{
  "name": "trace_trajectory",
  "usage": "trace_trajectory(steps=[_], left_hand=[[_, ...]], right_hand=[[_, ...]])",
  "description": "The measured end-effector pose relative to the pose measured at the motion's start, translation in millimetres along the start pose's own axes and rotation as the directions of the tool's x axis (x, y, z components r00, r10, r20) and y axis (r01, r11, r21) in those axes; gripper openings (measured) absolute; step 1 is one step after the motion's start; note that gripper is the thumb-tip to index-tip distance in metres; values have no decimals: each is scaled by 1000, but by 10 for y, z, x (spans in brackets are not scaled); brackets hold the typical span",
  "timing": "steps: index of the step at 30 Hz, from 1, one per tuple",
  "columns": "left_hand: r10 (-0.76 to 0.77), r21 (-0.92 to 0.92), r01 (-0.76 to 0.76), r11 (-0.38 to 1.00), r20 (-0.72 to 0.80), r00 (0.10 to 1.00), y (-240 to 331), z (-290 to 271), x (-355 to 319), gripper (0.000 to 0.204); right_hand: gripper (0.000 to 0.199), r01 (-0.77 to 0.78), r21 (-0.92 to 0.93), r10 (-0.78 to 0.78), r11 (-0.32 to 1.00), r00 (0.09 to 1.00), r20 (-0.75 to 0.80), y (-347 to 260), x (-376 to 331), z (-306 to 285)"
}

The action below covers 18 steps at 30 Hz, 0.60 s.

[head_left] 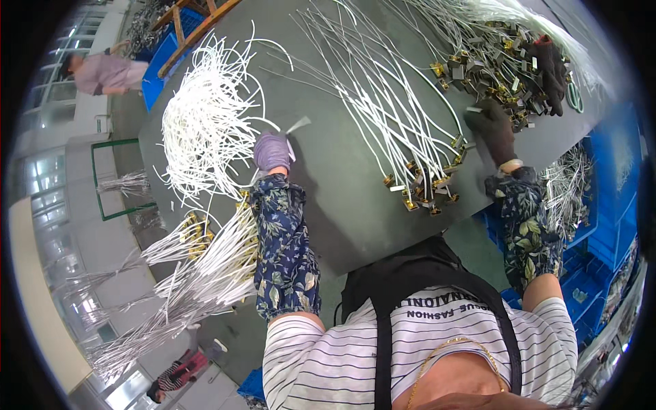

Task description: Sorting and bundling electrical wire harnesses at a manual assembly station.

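Nearest the camera is the person's own striped shirt [437, 342] with a black apron strap [383, 342] over it, and from there two forearms in dark floral sleeve covers reach out over a dark grey table [342, 198]. The left hand [272, 152], in a purple glove, rests on the table with its fingers curled together around a thin white cable [298, 125] whose end pokes out past the knuckles. Just to its left lies a big tangled heap of white cables [205, 123], and more bundled cables with brass ends [205, 266] hang over the table's near-left edge. The right hand [493, 128], in a dark glove, is pressed down near the far-right part of the table with a small pale piece [473, 109] at its fingertips; whether the fingers grip it cannot be told. Between the hands a fan of white cables [389, 123] ends in brass connectors [420, 195]. Beyond the right hand sits a pile of brass and grey metal parts [499, 61]. Blue crates [608, 225] stand at the right.
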<state>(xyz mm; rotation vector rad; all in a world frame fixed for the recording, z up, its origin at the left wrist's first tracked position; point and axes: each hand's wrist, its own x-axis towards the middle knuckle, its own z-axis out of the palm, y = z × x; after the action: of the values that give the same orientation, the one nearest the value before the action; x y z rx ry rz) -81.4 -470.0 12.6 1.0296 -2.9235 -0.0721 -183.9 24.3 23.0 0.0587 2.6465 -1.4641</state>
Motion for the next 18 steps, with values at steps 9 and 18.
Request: trace_trajectory(steps=[9,18], left_hand=[[-251,-735,319,599,206,946,-253,-118,-347,30],[-27,-212,45,976,90,996,740,278,-610,42]], right_hand=[[16,-342,534,352,773,932,87,144,-958,-71],[17,-254,436,244,863,966,79,270,-1082,-104]])
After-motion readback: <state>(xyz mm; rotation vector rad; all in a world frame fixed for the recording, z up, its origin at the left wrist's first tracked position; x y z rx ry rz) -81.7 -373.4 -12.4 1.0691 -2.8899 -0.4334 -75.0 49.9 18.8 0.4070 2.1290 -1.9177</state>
